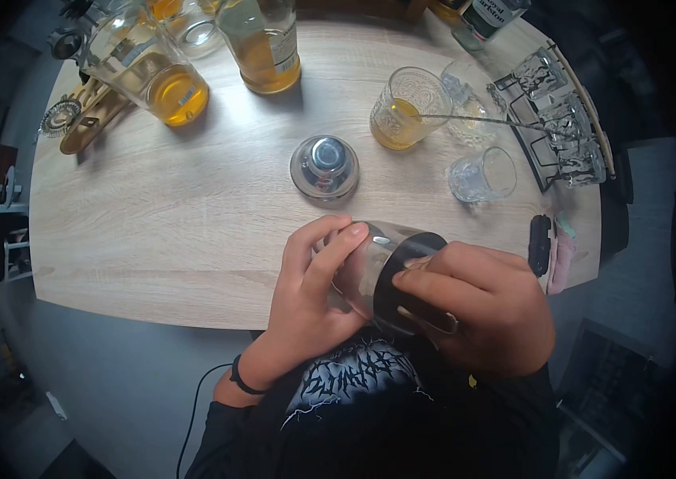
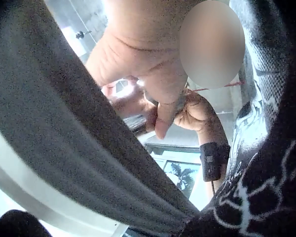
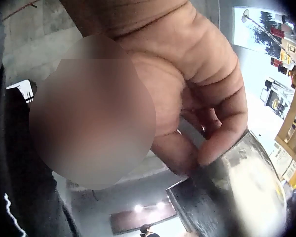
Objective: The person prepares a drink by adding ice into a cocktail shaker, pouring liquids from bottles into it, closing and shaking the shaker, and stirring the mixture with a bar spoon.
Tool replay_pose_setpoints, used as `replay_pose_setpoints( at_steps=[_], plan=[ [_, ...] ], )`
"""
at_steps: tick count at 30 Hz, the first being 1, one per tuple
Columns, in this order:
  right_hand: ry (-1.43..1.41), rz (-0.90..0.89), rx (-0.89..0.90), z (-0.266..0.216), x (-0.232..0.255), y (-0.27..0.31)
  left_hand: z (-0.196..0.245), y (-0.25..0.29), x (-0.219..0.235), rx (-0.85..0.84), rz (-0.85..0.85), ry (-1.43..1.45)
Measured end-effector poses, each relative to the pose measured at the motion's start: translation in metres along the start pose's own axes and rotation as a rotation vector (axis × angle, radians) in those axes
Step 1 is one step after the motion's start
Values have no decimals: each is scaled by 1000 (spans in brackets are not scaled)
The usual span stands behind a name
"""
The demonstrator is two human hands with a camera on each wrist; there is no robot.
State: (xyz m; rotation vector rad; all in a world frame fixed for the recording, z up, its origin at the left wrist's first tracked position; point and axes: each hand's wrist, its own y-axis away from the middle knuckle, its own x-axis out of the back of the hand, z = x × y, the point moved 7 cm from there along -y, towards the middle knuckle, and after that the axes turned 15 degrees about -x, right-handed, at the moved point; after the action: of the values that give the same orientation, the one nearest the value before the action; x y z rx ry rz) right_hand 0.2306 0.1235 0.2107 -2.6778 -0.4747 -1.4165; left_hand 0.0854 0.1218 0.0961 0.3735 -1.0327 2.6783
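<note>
In front of the chest, both hands hold a shiny metal shaker tin (image 1: 366, 267) with a broad dark band (image 1: 390, 299), lying tilted on its side. My left hand (image 1: 306, 279) grips its shiny end, fingers over the top and thumb beneath. On the banded end, the curled fingers of my right hand (image 1: 486, 299) grip the tin. The right wrist view also shows the bent right fingers against the tin (image 3: 251, 182). Just beyond the hands, a domed metal shaker top (image 1: 324, 168) stands on the table.
A patterned mixing glass (image 1: 390, 132) holds amber liquid and a long bar spoon (image 1: 506, 122). Right of it stand a small glass (image 1: 482, 177) and a rack of glasses (image 1: 545, 156). Bottles (image 1: 262, 60) of amber liquid stand at the back, with a strainer (image 1: 61, 117) at far left.
</note>
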Motion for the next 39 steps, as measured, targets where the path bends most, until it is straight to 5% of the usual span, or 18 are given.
replay_pose_setpoints(
  at_steps=[10,14,15,18,20,22,30,33,39],
  plan=[
    [-311,40,156,35,93,67,-4,2,11,5,47,42],
    [-632,490,117,101,118,111,-12,9,14,47,11,6],
    [-650,656,41,115,117,114,-12,10,15,45,13,10],
    [-709,739,-391,151,123,110,-17,14,17,94,2,-29],
    [-672,730,-348,152,115,90,-19,16,18,124,14,-14],
    [-689,898,-666,173,111,75,-19,18,19,124,16,-14],
    [-784,664,-579,222,78,2,-15,20,21,66,-50,-138],
    [-533,571,-614,241,73,-8,-19,28,35,218,68,105],
    [-439,486,-725,255,63,-16,6,27,88,144,258,-158]
  ],
)
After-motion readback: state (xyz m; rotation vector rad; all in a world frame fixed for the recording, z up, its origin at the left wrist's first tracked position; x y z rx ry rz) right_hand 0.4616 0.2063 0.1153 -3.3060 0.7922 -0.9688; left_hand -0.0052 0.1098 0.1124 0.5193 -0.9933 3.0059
